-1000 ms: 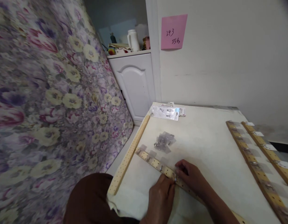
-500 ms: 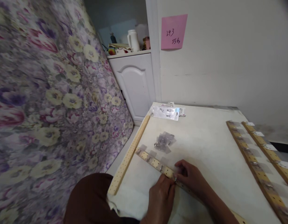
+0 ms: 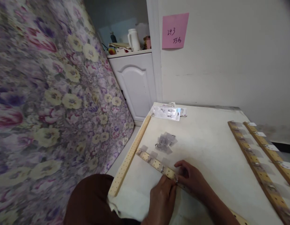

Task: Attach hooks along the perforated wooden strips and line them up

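Observation:
A light wooden strip with rows of holes (image 3: pixel 154 162) lies slantwise on the white table (image 3: pixel 206 147), small metal hooks set along it. My left hand (image 3: pixel 162 200) and my right hand (image 3: pixel 193 179) meet over the strip, fingers pinched around a small metal hook (image 3: pixel 176 180) at the strip's edge. What each finger grips is partly hidden. A heap of loose hooks in clear wrappers (image 3: pixel 165 142) sits just beyond the strip.
A second holed strip (image 3: pixel 129 156) runs along the table's left edge. Two more strips with hooks and white tags (image 3: pixel 259 156) lie at the right. A clear packet (image 3: pixel 167 112) rests at the far edge. Flowered fabric (image 3: pixel 53 93) rises at the left, a white cabinet (image 3: pixel 135 84) behind.
My right hand's fingers have shifted slightly left along the strip; the view has dipped a little. Nothing else has moved.

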Available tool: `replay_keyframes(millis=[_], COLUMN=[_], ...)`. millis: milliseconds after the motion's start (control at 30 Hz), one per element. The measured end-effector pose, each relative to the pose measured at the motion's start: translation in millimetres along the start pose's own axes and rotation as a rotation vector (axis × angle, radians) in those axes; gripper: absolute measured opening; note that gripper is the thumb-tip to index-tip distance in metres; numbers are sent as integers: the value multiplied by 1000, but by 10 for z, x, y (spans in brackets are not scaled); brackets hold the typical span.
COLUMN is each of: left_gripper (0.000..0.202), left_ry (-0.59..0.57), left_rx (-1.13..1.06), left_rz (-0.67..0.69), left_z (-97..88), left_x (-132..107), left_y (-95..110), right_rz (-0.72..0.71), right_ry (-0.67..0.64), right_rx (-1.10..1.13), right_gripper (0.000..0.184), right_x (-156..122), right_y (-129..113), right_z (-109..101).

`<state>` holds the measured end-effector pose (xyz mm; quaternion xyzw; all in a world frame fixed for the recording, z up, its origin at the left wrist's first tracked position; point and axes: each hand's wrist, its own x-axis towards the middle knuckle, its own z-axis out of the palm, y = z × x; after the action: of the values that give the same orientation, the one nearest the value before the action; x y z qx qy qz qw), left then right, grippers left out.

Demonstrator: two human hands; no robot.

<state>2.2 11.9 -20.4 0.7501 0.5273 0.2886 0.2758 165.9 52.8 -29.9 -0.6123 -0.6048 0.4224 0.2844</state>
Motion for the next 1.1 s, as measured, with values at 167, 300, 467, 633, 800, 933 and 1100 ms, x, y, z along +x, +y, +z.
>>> replay_keyframes(millis=[167,300,467,633,800,933,1100], left_gripper=[18,17,15,16,16,16,14], left_ry=[28,57,112,145,148,150,130], left_rx=[-59,-73,-72,-109,-119,-130,-174], left_rz=[7,-14,-39,-45,-33,-30,-54], left_z=[-13,0,21,22,19,15,20], left_x=[7,-3,-16,-18,-20,-18,-19], left_y=[-10,-53,-100,-112,-103,-100,-144], right_rz=[1,-10,-56,-79,-90,-131,-77], right_ry=[17,36,66,184,186,125,110], right_rx=[-11,-4,25,23,23,-28,-166], right_gripper=[37,47,47,33,20,16,12], right_x=[-3,5,-11,-243,-412,-178,344], right_y=[27,34,72,159,189,112,-111], right_z=[9,31,-18,-251,-395,-378,-176])
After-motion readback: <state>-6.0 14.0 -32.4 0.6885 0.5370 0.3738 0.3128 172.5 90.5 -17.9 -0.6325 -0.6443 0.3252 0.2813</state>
